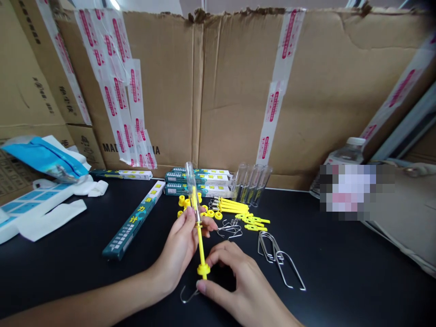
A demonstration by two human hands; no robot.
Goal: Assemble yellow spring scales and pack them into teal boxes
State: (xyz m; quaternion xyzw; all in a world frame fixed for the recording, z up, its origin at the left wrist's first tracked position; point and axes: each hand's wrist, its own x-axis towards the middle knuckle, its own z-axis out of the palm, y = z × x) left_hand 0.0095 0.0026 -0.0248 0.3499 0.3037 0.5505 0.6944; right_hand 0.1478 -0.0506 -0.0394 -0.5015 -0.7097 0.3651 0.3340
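Note:
My left hand (185,240) is closed round a clear plastic tube (190,175) of a spring scale, held tilted in front of me. From the tube's lower end runs a yellow rod (200,247) with a yellow cap (203,269) around it near the bottom. My right hand (235,272) is curled at that lower end, its index finger beside the cap. By its thumb tip a thin metal hook (185,299) sticks out; the thumb seems to pinch its shank, though the contact is partly hidden.
Beyond my hands lie yellow caps (211,213), yellow rods (235,205), flat yellow pieces (254,222), small hooks (230,230) and larger wire hooks (272,247). Clear tubes (252,181) stand by printed boxes (195,188). Another box (136,220) lies left; a bottle (350,152) stands right.

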